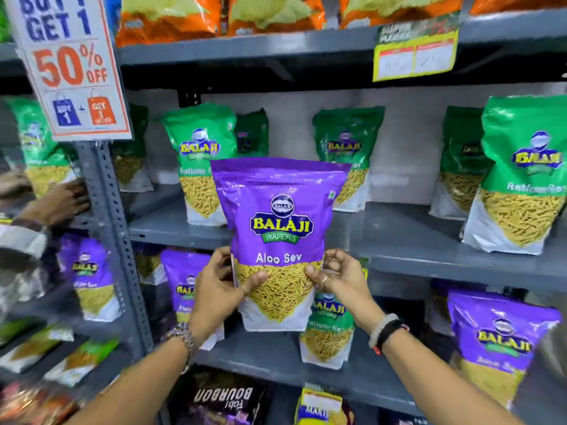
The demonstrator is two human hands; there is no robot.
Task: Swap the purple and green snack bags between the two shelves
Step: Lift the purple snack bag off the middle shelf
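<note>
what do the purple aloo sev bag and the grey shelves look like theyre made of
Purple Aloo Sev bag: looks like glossy plastic film; it shows shiny highlights and soft creases.
Grey shelf: likely painted metal with a matte finish; the slotted upright post beside it has punched holes.

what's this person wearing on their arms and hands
Both forearms are bare, with no sleeves in view. The left wrist carries a beaded bracelet of dark and metallic beads. The right wrist has a pale beaded bracelet beside a black band with a small red piece at its lower end. The right hand wears a ring on one finger; the left hand seems to wear one too.
</note>
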